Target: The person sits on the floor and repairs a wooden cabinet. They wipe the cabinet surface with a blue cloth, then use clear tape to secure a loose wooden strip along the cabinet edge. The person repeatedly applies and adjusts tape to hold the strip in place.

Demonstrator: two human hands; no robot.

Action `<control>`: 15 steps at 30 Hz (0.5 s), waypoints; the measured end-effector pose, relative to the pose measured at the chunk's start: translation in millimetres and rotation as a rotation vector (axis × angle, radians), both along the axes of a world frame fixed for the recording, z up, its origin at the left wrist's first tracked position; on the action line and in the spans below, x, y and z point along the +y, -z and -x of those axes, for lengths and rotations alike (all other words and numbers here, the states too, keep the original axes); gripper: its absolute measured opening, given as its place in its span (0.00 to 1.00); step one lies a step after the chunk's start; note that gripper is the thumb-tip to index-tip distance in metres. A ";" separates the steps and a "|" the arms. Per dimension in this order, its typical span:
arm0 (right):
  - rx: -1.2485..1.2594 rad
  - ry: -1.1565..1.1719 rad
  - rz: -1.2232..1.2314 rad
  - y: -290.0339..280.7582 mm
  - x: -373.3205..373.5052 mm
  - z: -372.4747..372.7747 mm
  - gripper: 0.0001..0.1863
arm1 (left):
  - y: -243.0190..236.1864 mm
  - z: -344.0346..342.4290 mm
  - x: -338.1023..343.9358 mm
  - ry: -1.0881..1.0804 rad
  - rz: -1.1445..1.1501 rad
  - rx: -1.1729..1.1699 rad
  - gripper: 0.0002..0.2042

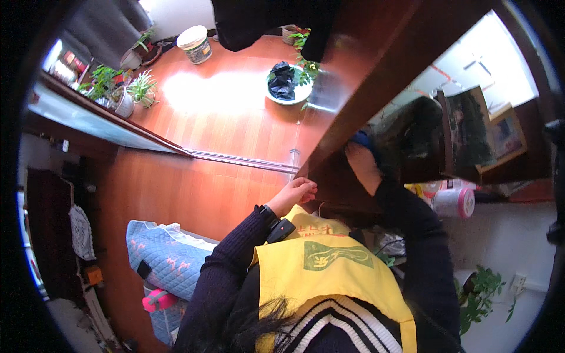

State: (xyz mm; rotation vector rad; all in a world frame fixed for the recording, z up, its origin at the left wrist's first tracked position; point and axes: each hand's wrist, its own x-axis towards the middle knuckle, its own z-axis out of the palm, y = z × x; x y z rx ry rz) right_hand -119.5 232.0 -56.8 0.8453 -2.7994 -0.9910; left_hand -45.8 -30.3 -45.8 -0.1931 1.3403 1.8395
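Note:
My right hand [363, 166] reaches forward against the dark wooden cabinet [335, 182]. A dark blue cloth [364, 139] shows at its fingers, which are mostly hidden under it. Just left of the cabinet's lower edge, my left hand [297, 193] is held in front of my chest with the fingers curled in; nothing shows in it. On that wrist is a black band. Framed pictures [505, 136] lean on the shelf to the right of my right hand.
A sliding-door track [241, 162] crosses the wooden floor ahead. Beyond it stand a white bucket [195, 45], a white basin [289, 99] with a black bag, and potted plants [141, 88]. A blue quilted cover [168, 253] lies at left; a pink-lidded jar [456, 203] sits at right.

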 end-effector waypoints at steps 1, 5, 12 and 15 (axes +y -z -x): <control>-0.108 0.023 0.098 -15.7 5.7 -7.7 0.20 | -0.8 0.9 3.1 0.016 0.000 -0.010 0.15; -0.043 -0.138 0.355 -85.9 24.7 -39.3 0.17 | -2.7 5.8 20.4 0.142 0.054 0.015 0.15; -0.058 0.061 0.764 -120.2 43.8 -92.9 0.16 | 11.0 3.5 44.4 0.369 0.172 -0.059 0.15; -0.041 0.193 1.068 -97.5 64.8 -115.7 0.18 | 28.1 -0.1 44.4 0.482 0.331 -0.076 0.15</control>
